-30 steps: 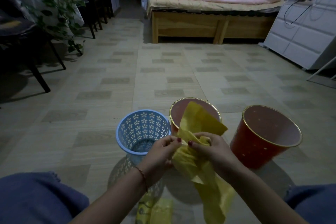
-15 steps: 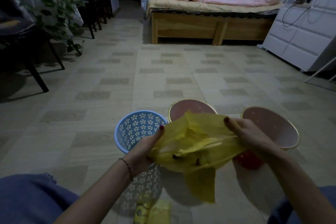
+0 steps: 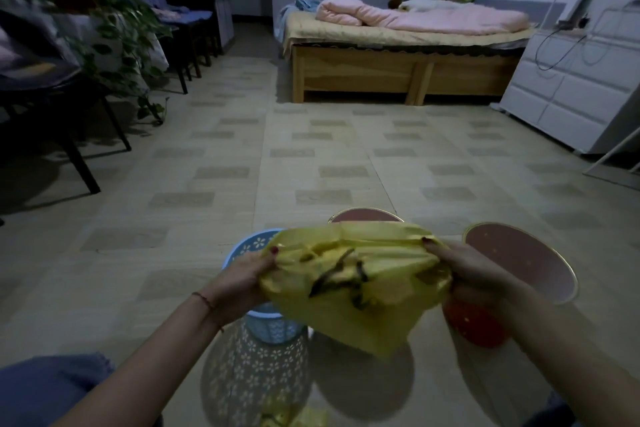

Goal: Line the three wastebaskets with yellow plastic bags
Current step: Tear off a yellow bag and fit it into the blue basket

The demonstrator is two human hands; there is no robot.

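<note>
1. My left hand (image 3: 242, 279) pinches the left edge of the yellow plastic bag (image 3: 353, 284), above the blue wastebasket (image 3: 273, 324).
2. The bag hangs spread between both hands, its mouth gaping, hiding most of the middle wastebasket (image 3: 365, 215).
3. My right hand (image 3: 464, 270) grips the right edge beside the red wastebasket (image 3: 519, 262).
4. Open tiled floor (image 3: 242, 166) runs to a wooden bed (image 3: 398, 69); chairs (image 3: 52, 97) line the left wall.

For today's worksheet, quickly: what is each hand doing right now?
Left hand: grips the yellow bag.
Right hand: grips the same bag.
</note>
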